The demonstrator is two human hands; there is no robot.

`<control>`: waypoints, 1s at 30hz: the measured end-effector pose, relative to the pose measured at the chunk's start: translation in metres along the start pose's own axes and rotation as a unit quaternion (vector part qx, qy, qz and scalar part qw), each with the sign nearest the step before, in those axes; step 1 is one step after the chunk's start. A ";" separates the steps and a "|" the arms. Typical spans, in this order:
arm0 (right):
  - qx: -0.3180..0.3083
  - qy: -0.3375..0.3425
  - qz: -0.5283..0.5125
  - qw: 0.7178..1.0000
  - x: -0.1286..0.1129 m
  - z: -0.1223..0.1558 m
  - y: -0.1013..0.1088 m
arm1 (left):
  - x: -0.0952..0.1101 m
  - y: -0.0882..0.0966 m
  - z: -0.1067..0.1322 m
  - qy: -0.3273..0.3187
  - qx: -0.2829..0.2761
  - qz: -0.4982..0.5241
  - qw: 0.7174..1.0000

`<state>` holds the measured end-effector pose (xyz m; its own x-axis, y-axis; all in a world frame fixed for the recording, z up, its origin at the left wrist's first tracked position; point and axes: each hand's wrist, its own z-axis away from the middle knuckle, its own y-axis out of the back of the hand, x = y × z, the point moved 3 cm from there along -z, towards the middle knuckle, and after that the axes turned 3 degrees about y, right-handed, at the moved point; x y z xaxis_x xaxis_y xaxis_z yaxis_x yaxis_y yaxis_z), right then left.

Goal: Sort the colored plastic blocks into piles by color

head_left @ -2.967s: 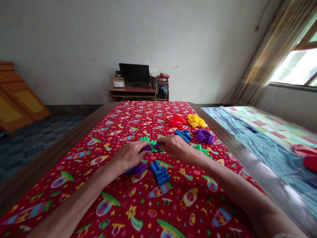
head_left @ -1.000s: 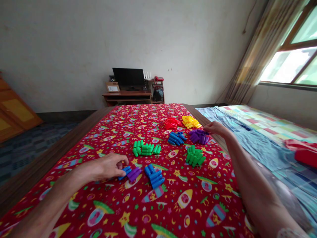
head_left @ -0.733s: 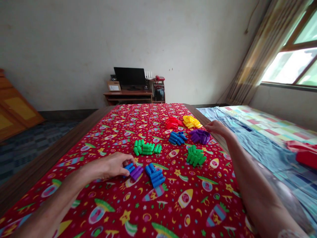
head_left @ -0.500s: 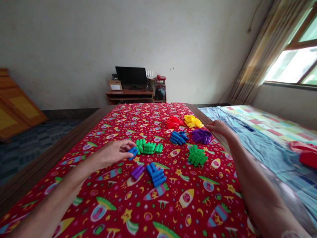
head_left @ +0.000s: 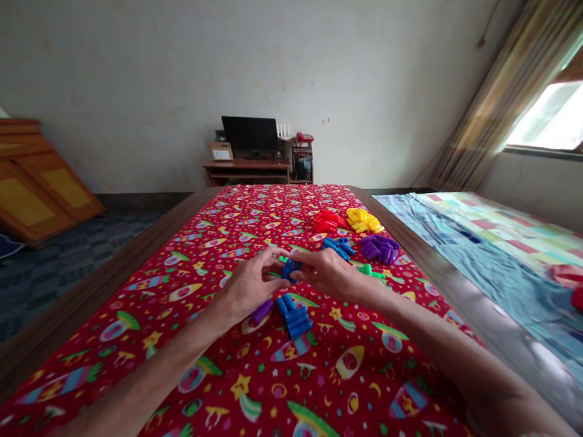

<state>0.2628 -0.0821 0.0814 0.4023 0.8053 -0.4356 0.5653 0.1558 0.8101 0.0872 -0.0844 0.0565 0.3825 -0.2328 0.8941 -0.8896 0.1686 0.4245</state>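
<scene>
My left hand (head_left: 252,283) and my right hand (head_left: 325,273) meet over the middle of the red rocket-print cloth (head_left: 319,376). Both pinch a small blue plastic piece (head_left: 288,270) between their fingertips. Just below them lie a cluster of blue pieces (head_left: 294,314) and a purple piece (head_left: 262,311). A green pile (head_left: 373,272) is partly hidden behind my right hand. Another green pile behind the hands is almost wholly covered.
Further back on the cloth sit piles of blue (head_left: 337,246), purple (head_left: 379,248), red (head_left: 327,222) and yellow (head_left: 363,220) pieces. A bed with a patchwork sheet (head_left: 483,243) runs along the right. A desk with a monitor (head_left: 253,156) stands at the far wall.
My left hand picked a blue piece up beside the purple one and carried it to the centre. My right hand came back from the far purple pile and joined it on that piece.
</scene>
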 end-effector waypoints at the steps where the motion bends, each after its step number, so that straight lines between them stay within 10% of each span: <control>1: 0.005 -0.007 0.008 1.000 0.001 0.000 -0.002 | 0.001 -0.001 0.001 -0.003 0.003 -0.012 1.000; 10: 0.048 -0.167 0.124 0.977 0.067 0.017 0.076 | -0.011 0.021 0.013 0.035 -0.232 -0.341 0.910; 16: -0.096 -0.196 0.063 0.974 0.088 0.022 0.061 | -0.018 0.021 0.015 0.052 -0.249 -0.397 0.882; 21: -0.127 -0.245 0.171 0.946 0.088 0.017 0.037 | -0.017 0.019 0.014 0.086 -0.259 -0.358 0.893; 26: -0.065 -0.295 0.282 0.911 0.086 0.018 0.046 | -0.017 0.026 0.003 0.061 -0.149 -0.291 0.943; 30: -0.028 -0.213 0.220 0.952 0.059 0.010 0.046 | -0.023 0.024 -0.007 0.041 -0.079 -0.133 0.987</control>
<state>0.3198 -0.0330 0.0891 0.8530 0.4968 -0.1601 0.2409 -0.1027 0.9651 0.0584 -0.0679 0.0468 0.6216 -0.2113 0.7543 -0.7075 0.2618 0.6565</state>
